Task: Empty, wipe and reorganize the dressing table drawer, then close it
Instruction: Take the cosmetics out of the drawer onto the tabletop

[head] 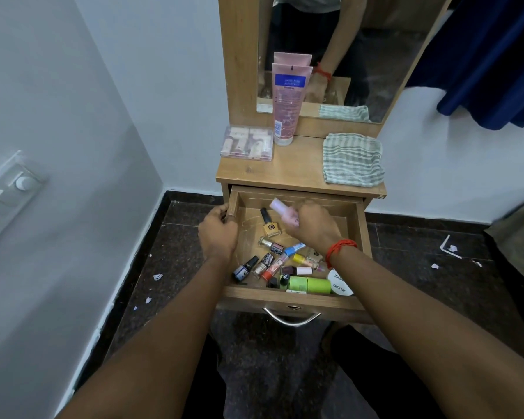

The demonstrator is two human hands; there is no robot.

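One worktop (297, 167): it carries three things, and much bare wood is free for more.
Drawer (285, 299): pulled far out below the worktop, its back half almost bare, its front half crowded; not yet empty, not wiped, not closed.
Striped cloth (353, 160): folded on the right side of the worktop and touched by no hand, so I judge the wiping is not begun.
Pink tube (286, 104): upright against the mirror, at the back left of the worktop.
Clear box (247, 143): lying just beside the pink tube, to its left.
Left hand (218, 234): its fingers are curled over the left wall of the drawer and steady it.
Right hand (313, 222): above the middle of the drawer, fingers closed around a pink bottle.
Pink bottle (282, 211): lifted off the drawer floor, tilted and blurred.
Small bottles (285, 261): many lie in a heap at the front of the drawer, with a green tube (312, 284) and a white tin (341, 282) near the front right corner.
Progress: emptying seems in its early part; wiping, reorganizing and closing all remain.
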